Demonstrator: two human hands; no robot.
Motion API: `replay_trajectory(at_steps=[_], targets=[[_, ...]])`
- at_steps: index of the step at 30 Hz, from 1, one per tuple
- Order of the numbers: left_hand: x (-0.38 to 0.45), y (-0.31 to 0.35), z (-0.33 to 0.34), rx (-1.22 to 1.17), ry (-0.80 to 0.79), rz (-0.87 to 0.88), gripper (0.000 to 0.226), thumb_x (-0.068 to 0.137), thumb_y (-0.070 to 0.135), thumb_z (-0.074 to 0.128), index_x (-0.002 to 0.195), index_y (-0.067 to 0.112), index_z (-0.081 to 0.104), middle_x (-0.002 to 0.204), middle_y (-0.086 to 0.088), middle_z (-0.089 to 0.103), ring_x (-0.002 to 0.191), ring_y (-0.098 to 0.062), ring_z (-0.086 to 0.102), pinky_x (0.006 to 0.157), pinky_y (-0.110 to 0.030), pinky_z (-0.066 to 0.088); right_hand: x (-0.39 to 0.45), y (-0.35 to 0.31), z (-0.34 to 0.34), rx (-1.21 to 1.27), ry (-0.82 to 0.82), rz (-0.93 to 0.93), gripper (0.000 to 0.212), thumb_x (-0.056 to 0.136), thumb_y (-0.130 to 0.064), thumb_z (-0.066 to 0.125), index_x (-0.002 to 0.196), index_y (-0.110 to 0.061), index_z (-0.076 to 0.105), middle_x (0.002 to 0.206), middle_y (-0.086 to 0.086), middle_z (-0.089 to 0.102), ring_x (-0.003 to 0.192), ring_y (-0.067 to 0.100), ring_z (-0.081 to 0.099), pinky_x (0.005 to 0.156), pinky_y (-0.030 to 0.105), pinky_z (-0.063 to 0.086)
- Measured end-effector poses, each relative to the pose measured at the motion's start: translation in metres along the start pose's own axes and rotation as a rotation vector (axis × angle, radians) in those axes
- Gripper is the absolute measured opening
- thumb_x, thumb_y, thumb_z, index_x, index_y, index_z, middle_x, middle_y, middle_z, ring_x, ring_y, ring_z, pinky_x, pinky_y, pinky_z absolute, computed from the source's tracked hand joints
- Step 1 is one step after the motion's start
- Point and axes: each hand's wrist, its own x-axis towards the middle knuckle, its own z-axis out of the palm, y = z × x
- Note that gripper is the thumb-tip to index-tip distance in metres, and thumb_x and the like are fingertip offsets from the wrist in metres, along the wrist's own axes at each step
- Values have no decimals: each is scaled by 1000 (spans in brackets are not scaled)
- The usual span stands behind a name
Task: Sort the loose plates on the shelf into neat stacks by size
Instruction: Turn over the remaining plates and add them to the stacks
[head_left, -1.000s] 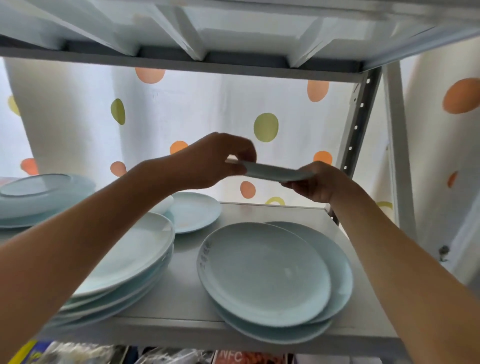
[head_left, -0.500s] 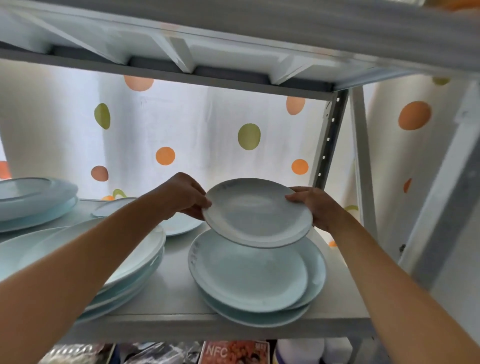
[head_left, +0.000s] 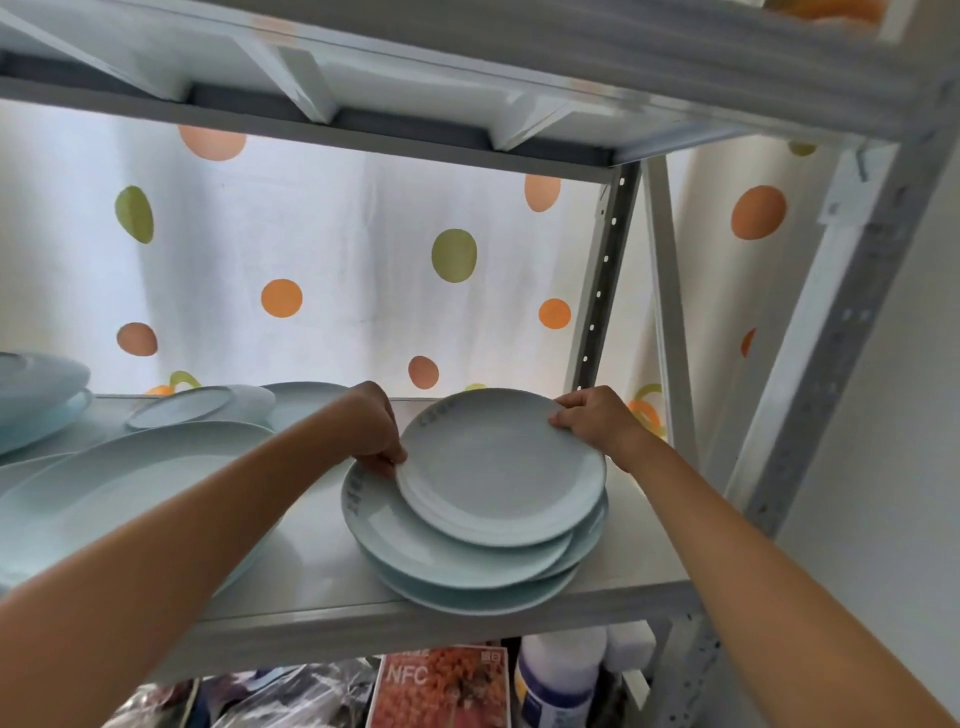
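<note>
A pale blue plate (head_left: 501, 467) lies on top of a stack of similar plates (head_left: 467, 571) at the right of the grey metal shelf (head_left: 311, 577). My left hand (head_left: 371, 431) grips its left rim and my right hand (head_left: 597, 421) grips its far right rim. The plates below are slightly fanned out of line. A bigger stack of large plates (head_left: 124, 499) sits at the left, partly behind my left forearm. Small plates (head_left: 182, 408) and one more plate (head_left: 301, 402) lie at the back.
Another plate stack (head_left: 36, 389) shows at the far left edge. A dotted curtain (head_left: 311, 270) hangs behind the shelf. Perforated uprights (head_left: 597, 291) stand at the right, and an upper shelf is close overhead. An NFC carton (head_left: 436, 686) and bottles sit on the shelf below.
Both hands carried the plate down from mid-air and set it on the right stack. The camera view has shifted left and up.
</note>
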Motion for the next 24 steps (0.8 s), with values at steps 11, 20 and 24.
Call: replay_trajectory(at_steps=[11,20,24], targets=[[6,0,-7,133,121,47,15,74,4,79,78,-5,68,45,-10,63,55,-28,70,66,-40,62,2,-6,6,-214,47,9,31,82,-24,70,81,7,72,87,18,68,86,32,67,77,35,53],[-2,-15,-34,41,193,176,13,77,8,77,78,0,66,70,-19,71,67,-29,73,51,-27,58,0,-48,27,-237,161,-102,16,82,-20,64,84,-5,69,84,6,71,82,21,64,72,29,51],[-8,-29,-55,84,260,252,11,77,10,74,79,2,66,72,-17,72,64,-25,73,56,-28,58,-4,-74,52,-196,107,-163,11,84,-18,64,82,-8,68,76,-2,65,78,19,60,61,22,42]])
